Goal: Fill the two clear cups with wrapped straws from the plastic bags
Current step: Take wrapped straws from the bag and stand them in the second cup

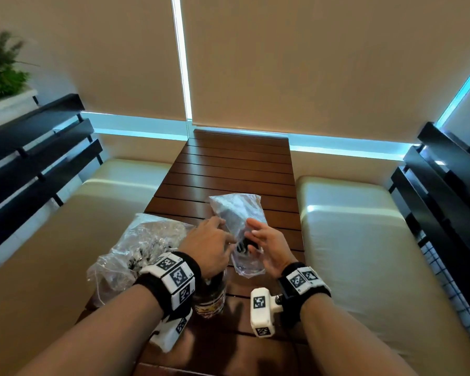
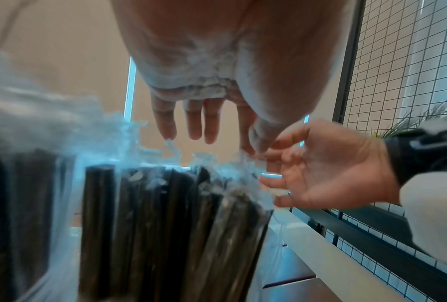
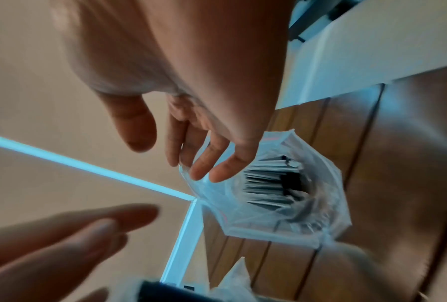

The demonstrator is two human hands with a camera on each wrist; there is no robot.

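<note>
Open straw bag (image 1: pixel 238 213), seemingly upright.

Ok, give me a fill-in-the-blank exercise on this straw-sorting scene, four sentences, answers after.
1. The slatted table is made of ____.
2. The clear plastic bag between the left hand and the right hand holds wrapped straws coloured ____.
3. The number of plastic bags on the table, counting the crumpled clear bag at left, is ____.
4. The green plant stands at the far ____ in the head view.

Missing words: wood; black; two; left
</note>
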